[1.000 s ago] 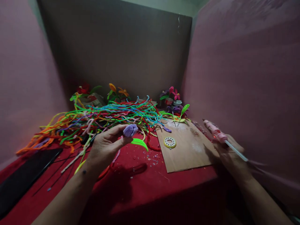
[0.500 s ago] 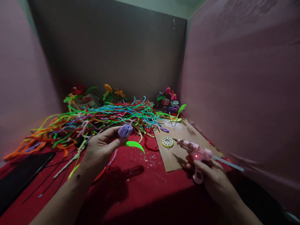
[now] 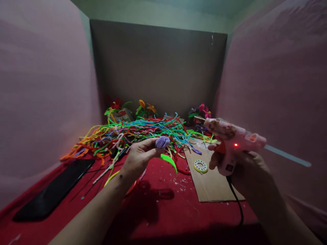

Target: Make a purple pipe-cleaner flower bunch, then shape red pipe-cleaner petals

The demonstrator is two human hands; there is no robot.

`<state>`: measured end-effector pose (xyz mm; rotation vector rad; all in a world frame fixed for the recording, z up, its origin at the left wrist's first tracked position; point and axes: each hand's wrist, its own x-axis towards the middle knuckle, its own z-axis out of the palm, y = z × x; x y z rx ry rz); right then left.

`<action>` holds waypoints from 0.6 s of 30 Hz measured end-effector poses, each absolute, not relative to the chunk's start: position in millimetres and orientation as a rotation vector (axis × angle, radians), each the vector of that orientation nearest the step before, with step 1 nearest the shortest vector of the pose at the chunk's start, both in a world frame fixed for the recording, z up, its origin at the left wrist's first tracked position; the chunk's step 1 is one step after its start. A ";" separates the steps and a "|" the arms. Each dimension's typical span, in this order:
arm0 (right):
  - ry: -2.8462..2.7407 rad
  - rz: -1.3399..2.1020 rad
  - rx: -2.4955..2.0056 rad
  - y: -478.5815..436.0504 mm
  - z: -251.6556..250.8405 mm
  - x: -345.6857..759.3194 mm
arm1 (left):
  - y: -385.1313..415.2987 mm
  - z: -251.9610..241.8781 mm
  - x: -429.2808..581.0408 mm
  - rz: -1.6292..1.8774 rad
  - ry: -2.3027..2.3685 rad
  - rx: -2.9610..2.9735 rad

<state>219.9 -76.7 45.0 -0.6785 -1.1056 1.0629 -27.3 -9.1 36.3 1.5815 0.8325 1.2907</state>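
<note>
My left hand (image 3: pixel 139 158) pinches a purple pipe-cleaner bud (image 3: pixel 162 142) with a bright green leaf (image 3: pixel 168 160) curving down below it, held above the red tabletop. My right hand (image 3: pixel 245 168) grips a pink hot glue gun (image 3: pixel 233 137), raised to the right of the bud. Its nozzle points left, a red light glows on its side, and a clear glue stick (image 3: pixel 287 155) juts out behind. The gun's black cord (image 3: pixel 236 204) hangs down.
A tangle of coloured pipe cleaners (image 3: pixel 133 132) covers the back of the red table (image 3: pixel 163 211). Finished pipe-cleaner flowers (image 3: pixel 145 108) stand along the back wall. A cardboard sheet (image 3: pixel 212 183) bears a small yellow-white ring (image 3: pixel 200 166). A black flat object (image 3: pixel 55 192) lies at left.
My right hand lifted the glue gun from beside the cardboard up to bud height, nozzle turned toward the left hand. The view shifted, and the left hand kept holding the bud.
</note>
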 end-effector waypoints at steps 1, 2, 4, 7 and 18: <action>-1.157 1.077 -0.661 -68.4 51.6 214.1 | -6.7 38.5 -27.6 1.281 0.810 1.591; -1.200 1.097 -0.653 -60.7 56.0 208.6 | -4.0 39.9 -28.2 1.282 0.789 1.601; -1.238 1.120 -0.642 -47.3 57.2 199.3 | 1.5 39.4 -30.4 1.302 0.771 1.602; -1.254 1.159 -0.693 -32.3 42.2 192.6 | 9.4 32.7 -35.2 1.312 0.796 1.577; -1.515 1.006 -0.868 -34.9 25.9 189.7 | 16.1 23.9 -38.3 1.442 0.965 1.767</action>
